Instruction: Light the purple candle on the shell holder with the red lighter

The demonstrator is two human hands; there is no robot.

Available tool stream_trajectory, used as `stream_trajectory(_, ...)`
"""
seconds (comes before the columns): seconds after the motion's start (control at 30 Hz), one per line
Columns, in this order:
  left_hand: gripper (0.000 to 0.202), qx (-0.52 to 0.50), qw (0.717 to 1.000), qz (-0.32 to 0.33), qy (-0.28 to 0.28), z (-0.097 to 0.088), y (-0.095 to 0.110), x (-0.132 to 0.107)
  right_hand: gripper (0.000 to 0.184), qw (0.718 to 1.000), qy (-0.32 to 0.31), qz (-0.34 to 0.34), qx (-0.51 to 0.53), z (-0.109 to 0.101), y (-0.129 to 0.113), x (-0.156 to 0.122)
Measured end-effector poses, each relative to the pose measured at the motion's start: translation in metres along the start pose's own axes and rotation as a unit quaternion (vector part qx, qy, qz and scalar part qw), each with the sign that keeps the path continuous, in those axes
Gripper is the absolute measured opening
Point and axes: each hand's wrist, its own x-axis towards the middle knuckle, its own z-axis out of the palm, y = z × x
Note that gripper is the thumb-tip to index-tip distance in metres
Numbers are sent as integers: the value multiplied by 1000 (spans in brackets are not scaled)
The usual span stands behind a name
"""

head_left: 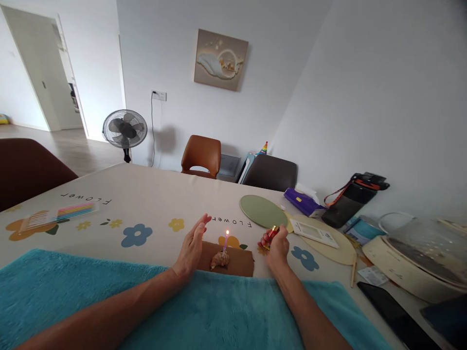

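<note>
A thin purple candle (225,241) with a lit flame stands upright in a small brownish lump (220,260), perhaps a shell or a piece of pastry. The lump rests on a flat brown cardboard piece (241,261) near the table's front edge. Just left of the candle, my left hand (192,245) is raised on edge, fingers stretched out, holding nothing. To the right of the cardboard, my right hand (278,246) is closed around a red lighter (272,232) with a metal top; no flame shows on it.
A teal towel (233,311) covers the front edge. Colored candles in a clear pack (75,210) lie left. At right are a green round mat (262,210), purple tissue pack (302,201), black bottle (352,198), phone (396,311) and cream pot (412,267). Chairs (202,153) stand beyond.
</note>
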Motion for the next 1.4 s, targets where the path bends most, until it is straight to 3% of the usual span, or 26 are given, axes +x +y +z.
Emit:
stream_trajectory(0.5,55,6,1000,-2,0,0,6,-1,40,999,-5,-35,1,0,5,3)
stream_trajectory(1.4,53,1,1000,7,4,-1,6,-2,41,999,4,-36,8,-1,5,4)
